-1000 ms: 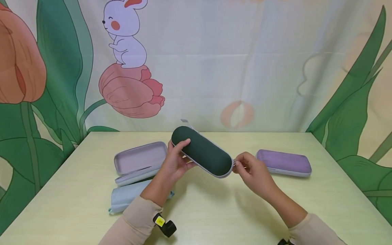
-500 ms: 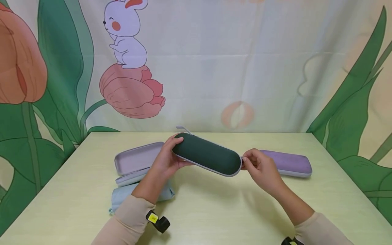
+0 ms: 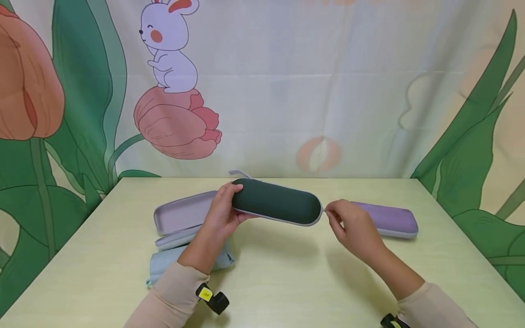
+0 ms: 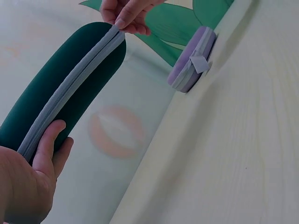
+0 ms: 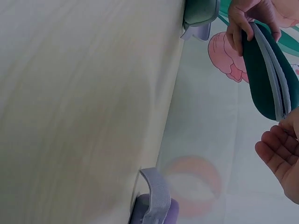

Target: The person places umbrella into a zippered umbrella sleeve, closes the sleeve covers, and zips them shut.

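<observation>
A dark green zippered case (image 3: 279,202), long with rounded ends, is held up above the table. My left hand (image 3: 223,209) grips its left end, thumb on the green face and fingers beneath. At the opposite end my right hand (image 3: 352,228) pinches the zipper pull (image 3: 324,210) between thumb and fingertips. A grey zipper band (image 4: 70,88) runs along the side of the case in the left wrist view. In the right wrist view a dark line shows between the two zipper tapes (image 5: 275,70). A pale fabric loop (image 3: 239,173) sticks up from the case's far edge.
An open lilac case (image 3: 184,213) lies at the left, with a light blue cloth-like pouch (image 3: 164,264) in front, partly behind the left forearm. A closed purple case (image 3: 389,218) sits right, partly behind the right hand. A printed curtain (image 3: 262,91) hangs behind the table (image 3: 279,282).
The green case has moved right and turned to lie more level. My left hand has shifted slightly left, and my right hand has moved right, still at the zipper end.
</observation>
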